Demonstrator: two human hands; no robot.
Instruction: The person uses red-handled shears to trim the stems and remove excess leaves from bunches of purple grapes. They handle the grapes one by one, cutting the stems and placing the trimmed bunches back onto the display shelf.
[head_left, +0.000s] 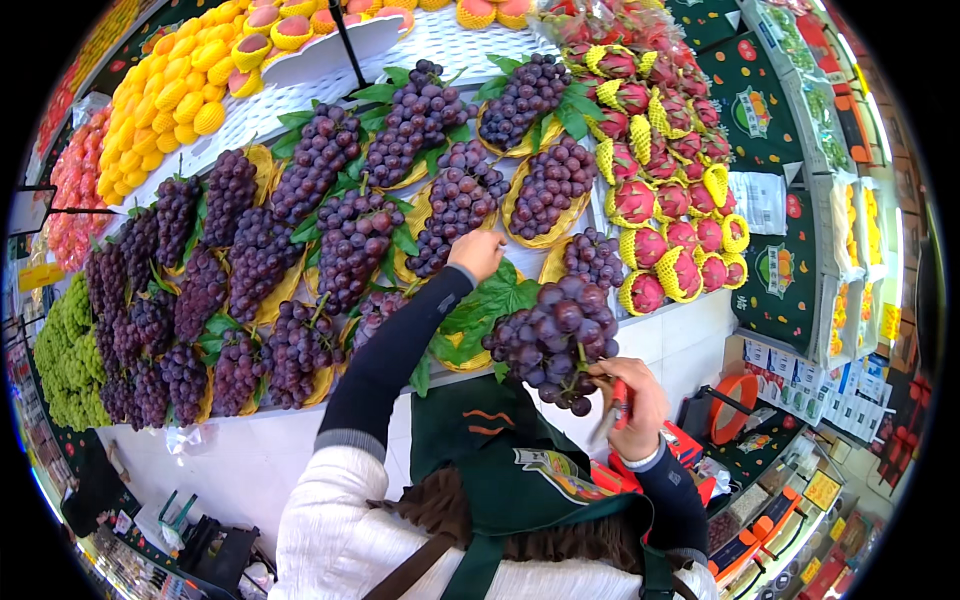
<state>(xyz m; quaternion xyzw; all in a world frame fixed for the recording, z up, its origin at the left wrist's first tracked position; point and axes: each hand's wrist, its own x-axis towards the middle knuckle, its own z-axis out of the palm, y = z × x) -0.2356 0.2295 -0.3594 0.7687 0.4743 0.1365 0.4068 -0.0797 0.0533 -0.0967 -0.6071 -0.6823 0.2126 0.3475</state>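
My right hand (639, 405) grips a bunch of dark purple grapes (559, 330) by its stem, raised at the display's front edge. A red-handled cutting tool (621, 403), its blades blurred, is in the same hand. My left hand (480, 255) reaches over the display with its fingers bent, beside a grape bunch (457, 199) in a yellow woven basket. Whether those fingers pinch anything is hidden. Just below that hand, green leaves (495, 296) cover a yellow basket (471, 361) at the front edge. A smaller grape bunch (592, 257) rests behind the raised one.
Rows of grape bunches (255, 255) in baskets fill the left and middle. Dragon fruit (667, 232) in yellow foam nets are piled right. Green grapes (67, 360) lie far left, yellow-netted fruit (169, 105) at the back. A black sign post (346, 45) rises behind the grapes.
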